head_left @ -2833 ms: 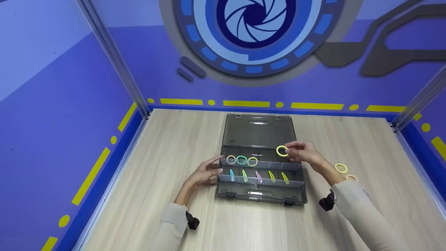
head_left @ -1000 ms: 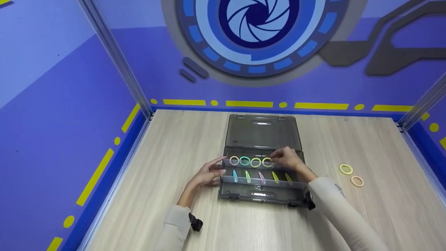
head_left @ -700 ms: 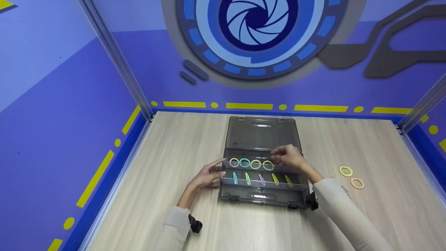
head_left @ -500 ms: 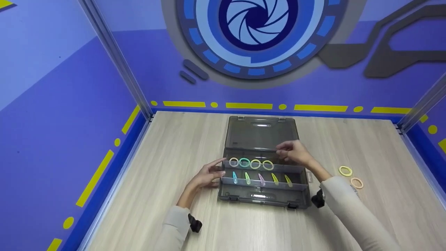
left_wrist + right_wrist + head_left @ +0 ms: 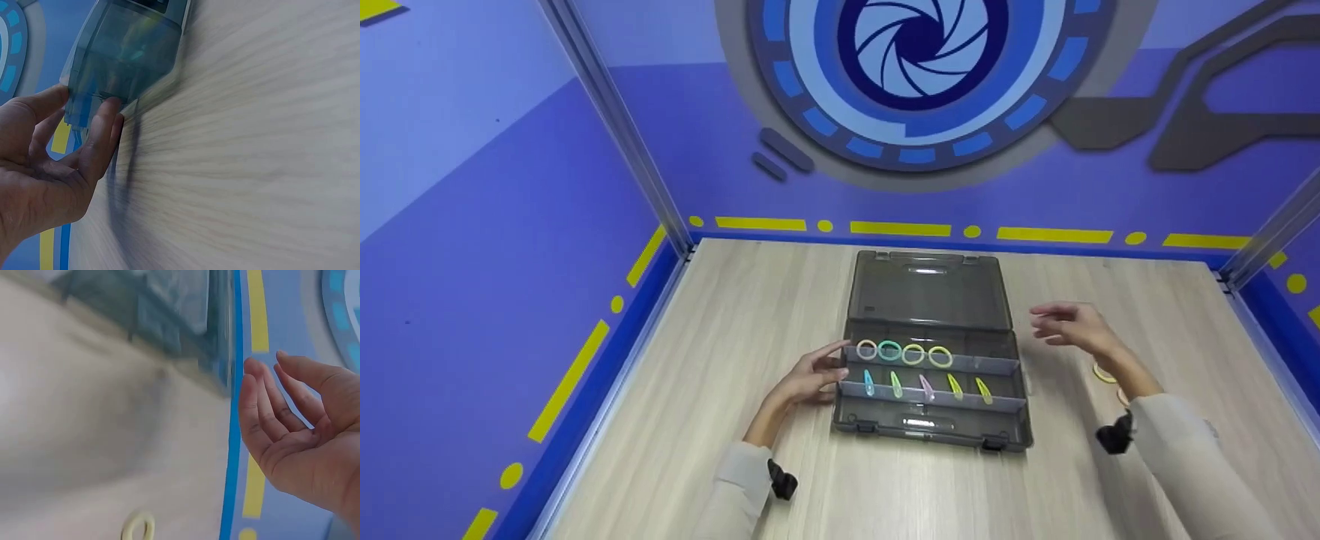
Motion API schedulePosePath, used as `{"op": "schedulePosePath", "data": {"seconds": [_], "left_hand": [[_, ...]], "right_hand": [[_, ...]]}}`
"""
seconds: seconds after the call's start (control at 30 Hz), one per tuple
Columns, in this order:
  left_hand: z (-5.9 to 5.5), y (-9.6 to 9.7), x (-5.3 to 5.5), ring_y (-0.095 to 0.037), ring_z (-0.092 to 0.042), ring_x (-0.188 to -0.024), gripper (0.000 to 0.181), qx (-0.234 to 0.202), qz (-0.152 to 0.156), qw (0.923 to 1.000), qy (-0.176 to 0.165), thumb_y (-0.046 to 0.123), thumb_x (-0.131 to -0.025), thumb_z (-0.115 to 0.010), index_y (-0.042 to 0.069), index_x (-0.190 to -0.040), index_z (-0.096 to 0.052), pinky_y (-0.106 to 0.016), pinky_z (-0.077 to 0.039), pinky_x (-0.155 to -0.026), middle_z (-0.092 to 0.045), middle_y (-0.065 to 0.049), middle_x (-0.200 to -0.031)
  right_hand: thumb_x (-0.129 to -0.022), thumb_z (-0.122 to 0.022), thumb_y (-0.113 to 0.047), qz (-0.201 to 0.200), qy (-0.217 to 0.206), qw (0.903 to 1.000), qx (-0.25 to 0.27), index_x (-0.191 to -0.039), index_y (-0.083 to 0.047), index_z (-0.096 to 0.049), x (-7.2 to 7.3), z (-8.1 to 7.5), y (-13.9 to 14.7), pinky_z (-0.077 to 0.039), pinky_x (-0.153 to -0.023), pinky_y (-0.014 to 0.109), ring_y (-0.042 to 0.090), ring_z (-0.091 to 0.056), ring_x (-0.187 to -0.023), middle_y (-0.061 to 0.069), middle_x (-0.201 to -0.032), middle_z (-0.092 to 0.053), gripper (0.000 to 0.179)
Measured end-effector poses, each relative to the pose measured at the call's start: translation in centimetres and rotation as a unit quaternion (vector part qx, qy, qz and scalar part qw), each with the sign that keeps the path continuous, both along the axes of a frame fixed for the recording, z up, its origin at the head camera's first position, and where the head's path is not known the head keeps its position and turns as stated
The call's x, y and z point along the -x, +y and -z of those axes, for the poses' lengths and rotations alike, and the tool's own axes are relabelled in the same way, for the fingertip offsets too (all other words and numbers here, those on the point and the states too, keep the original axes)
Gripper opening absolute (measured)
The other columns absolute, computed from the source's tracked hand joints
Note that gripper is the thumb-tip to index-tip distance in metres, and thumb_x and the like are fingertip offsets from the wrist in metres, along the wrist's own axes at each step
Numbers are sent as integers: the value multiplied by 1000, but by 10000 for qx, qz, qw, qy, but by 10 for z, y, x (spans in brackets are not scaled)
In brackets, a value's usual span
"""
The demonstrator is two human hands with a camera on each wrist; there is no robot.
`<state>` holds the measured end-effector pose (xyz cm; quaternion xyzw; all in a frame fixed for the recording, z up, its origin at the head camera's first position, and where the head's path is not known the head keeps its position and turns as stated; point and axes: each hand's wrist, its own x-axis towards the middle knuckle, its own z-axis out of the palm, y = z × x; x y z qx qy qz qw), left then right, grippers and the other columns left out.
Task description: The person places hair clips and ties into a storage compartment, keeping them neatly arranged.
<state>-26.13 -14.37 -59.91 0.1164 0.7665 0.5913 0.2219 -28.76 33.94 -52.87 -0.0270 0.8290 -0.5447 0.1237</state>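
A smoky see-through plastic box [image 5: 930,289] lies with its lid opened back. My left hand [image 5: 802,379] touches the box's left side, its fingertips [image 5: 107,109] spread along the wall. Along the rear divider sits a row of hair ties, among them a green one [image 5: 889,342] and a yellow one [image 5: 940,347]. Snap hair clips line the front divider, including a blue clip [image 5: 868,384] and a pink clip [image 5: 927,388]. My right hand [image 5: 1076,330] is in the air right of the box, fingers loosely bent around nothing.
On the wooden table [image 5: 720,315], below my right forearm, lie a loose yellow hair tie [image 5: 1102,374] and a peach hair tie [image 5: 1123,397], both partly covered by it. Blue panels [image 5: 780,195] wall in the back and sides.
My right hand brought a yellow hair tie to the rear divider, let go of it as fourth in the row, then moved right, off the box. My left hand stayed at the box's side.
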Motion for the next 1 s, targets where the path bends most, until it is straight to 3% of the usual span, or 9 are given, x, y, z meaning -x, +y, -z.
{"op": "schedulePosePath", "data": {"seconds": [0.2,0.37,0.47,0.7,0.83,1.0], "left_hand": [[0,1,0,-16,-55,-97,60,28,-1,10000,27,14,-102,-63,10,-157,-40,-26,-52,-69,-53,-30,-137],[2,0,2,-17,-55,-97,60,62,17,10000,36,15,-102,-63,10,-157,-40,-28,-54,-71,-52,-30,-138],[2,1,2,-18,-55,-101,59,78,2,10000,55,15,-102,-63,11,-157,-40,-30,-56,-75,-53,-29,-138],[2,1,1,-18,-56,-103,60,62,-9,10000,61,14,-101,-64,11,-157,-41,-31,-56,-78,-53,-29,-137],[1,0,0,-18,-56,-103,60,82,28,9998,191,13,-101,-64,9,-156,-41,-30,-55,-78,-54,-30,-136],[0,1,0,-18,-56,-100,61,66,-28,10000,-36,14,-101,-65,12,-157,-41,-29,-55,-71,-53,-29,-137]], "right_hand": [[-105,-57,-18,135,-118,9992,-367,-140,16,-48,-14,-2,44,-60,-83,26,0,-71,-90,9,-116,-74,49],[-105,-57,-18,378,-255,9983,-367,-142,17,-46,-26,7,69,-60,-81,24,-2,-71,-88,-19,-97,-71,52],[-105,-59,-19,621,-304,9967,-422,-141,19,-45,-32,16,79,-60,-80,24,-3,-70,-86,-23,-92,-69,54],[-105,-58,-19,966,-121,9902,-1003,-138,18,-50,-40,34,93,-59,-74,20,-5,-67,-83,7,-108,-74,50],[-104,-60,-18,1161,337,9818,-1465,-132,15,-57,-44,45,96,-57,-67,18,-5,-63,-78,24,-112,-70,43],[-100,-65,-13,1207,844,9678,-2042,-122,13,-65,-50,60,100,-49,-61,15,-13,-53,-74,33,-114,-67,34]]}}
